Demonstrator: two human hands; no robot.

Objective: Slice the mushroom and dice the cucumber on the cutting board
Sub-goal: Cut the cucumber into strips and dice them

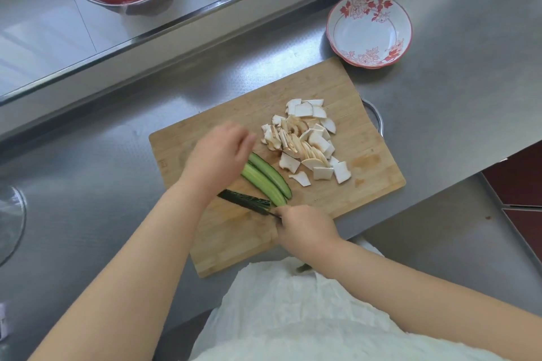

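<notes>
Two long green cucumber strips (265, 179) await dicing; white mushroom slices (305, 145) lie at two o'clock. Right hand (305, 228) grips dark-bladed knife (245, 201); left hand (218, 155), fingers relaxed, must steady strips.

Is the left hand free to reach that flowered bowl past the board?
Probably yes. The left hand hovers open over the cucumber strips; only the low mushroom slices lie between it and the flowered bowl.
</notes>
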